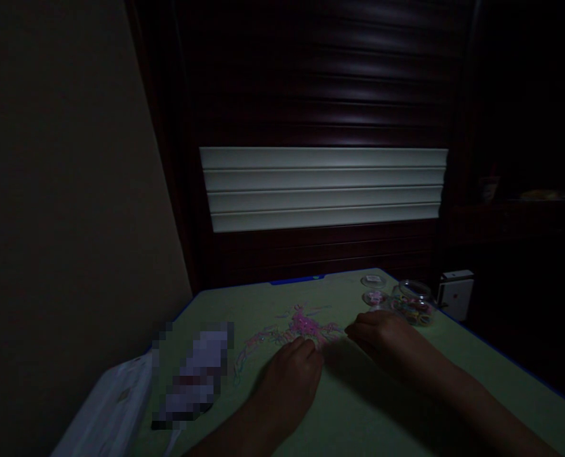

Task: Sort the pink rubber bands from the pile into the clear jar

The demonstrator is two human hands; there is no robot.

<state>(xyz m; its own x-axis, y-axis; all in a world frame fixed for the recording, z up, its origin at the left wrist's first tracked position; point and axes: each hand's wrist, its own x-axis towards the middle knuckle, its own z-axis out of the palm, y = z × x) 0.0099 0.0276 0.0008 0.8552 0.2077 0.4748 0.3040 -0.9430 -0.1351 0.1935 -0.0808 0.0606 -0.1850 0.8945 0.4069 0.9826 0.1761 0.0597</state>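
Note:
A loose pile of small pink bands (306, 325), seemingly rubber bands, lies on the pale green table (349, 406), with paler strands trailing out to both sides. My left hand (292, 373) is curled at the near edge of the pile, its fingertips hidden behind the knuckles. To the right of the pile, my right hand (382, 333) hovers low with finger and thumb pinched together. Anything between the fingers of either hand is too small and dark to make out. Beyond my right hand, a clear round jar (413, 306) holds coloured bands.
Behind the jar lie a clear round lid (372, 280) and a small dish of pink pieces (374, 297). A blurred-out object (197, 374) and a white box (113, 406) are on the left. Dark slatted panelling (320, 254) stands behind the table.

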